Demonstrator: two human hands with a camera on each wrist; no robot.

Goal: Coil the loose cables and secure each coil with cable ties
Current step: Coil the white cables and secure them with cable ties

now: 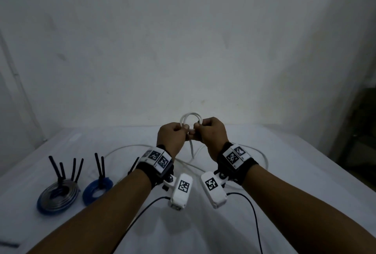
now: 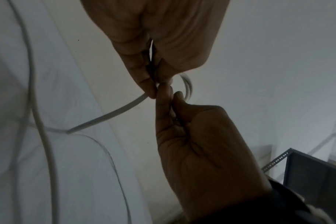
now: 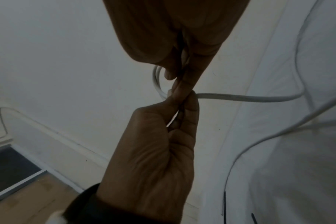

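Observation:
Above the white-clothed table (image 1: 295, 182), both hands hold a white cable (image 1: 190, 115) bent into a small double loop. My left hand (image 1: 184, 128) pinches the loop's left side, and my right hand (image 1: 198, 127) pinches its right side. The fingertips of the two hands meet. In the left wrist view the left hand (image 2: 155, 86) comes from the top and the right hand (image 2: 169, 97) from below, with the cable (image 2: 113, 112) trailing down to the cloth. The right wrist view shows the right hand (image 3: 179, 75) above the left hand (image 3: 184, 103). There the cable (image 3: 249, 99) runs off to the right.
Two tied coils lie at the left: a grey-and-blue coil (image 1: 59, 196) and a blue coil (image 1: 97, 190), with black ties sticking up. A loose black tie (image 1: 133, 165) lies by my left wrist. Slack white cable (image 1: 262, 156) curves over the cloth. A dark shelf (image 2: 313, 174) stands at the right.

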